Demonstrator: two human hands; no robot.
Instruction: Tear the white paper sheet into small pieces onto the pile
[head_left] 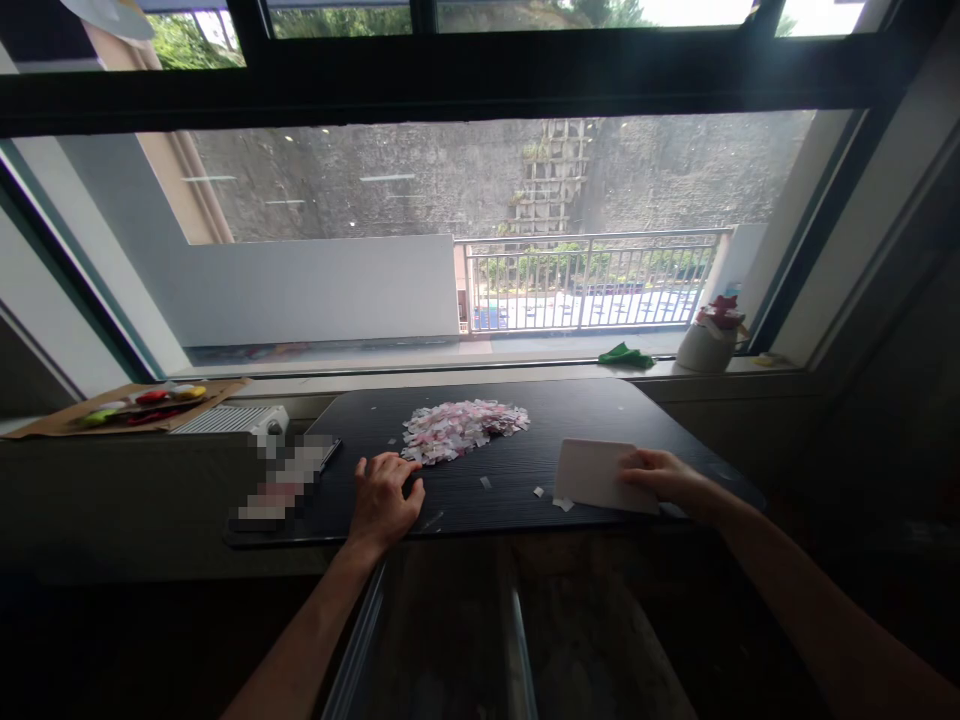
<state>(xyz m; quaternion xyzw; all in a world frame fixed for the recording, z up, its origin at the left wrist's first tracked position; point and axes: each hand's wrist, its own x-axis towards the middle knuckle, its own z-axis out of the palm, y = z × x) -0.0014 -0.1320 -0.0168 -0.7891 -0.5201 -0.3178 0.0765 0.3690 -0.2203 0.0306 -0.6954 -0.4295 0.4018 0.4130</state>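
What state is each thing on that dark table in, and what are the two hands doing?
Pile of pink and white paper scraps: heaped, a few bits strewn apart.
White rectangular card: tilted, lower edge on the black wood-grain tabletop, gripped.
Right hand: closed on the card's edge.
Left hand: palm down, beside the pile.

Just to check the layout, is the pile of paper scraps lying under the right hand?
No, the pile of paper scraps lies beside the left hand; the right hand holds a white card.
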